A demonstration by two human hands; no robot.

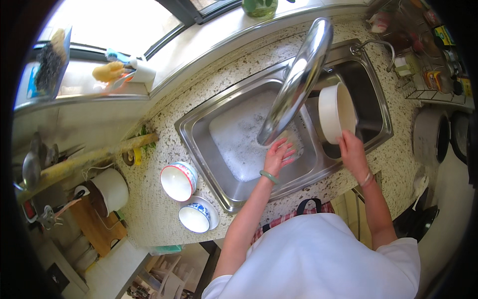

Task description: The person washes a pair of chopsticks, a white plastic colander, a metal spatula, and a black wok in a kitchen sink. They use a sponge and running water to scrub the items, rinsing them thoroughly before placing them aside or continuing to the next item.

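Bowl (pixel 336 112) on edge, mouth facing right, gripped by right hand (pixel 352 152); left hand (pixel 279 155) spread open over suds.

Bright daylight pours in through the wide window (pixel 114 22) at upper left, which is blown out to white. The curved chrome tap (pixel 298 74) carries a strong glare streak. The speckled stone counter (pixel 164 214) is evenly lit with soft shadows. Fisheye bending curves straight edges, and the corners fall into black vignette, slightly soft
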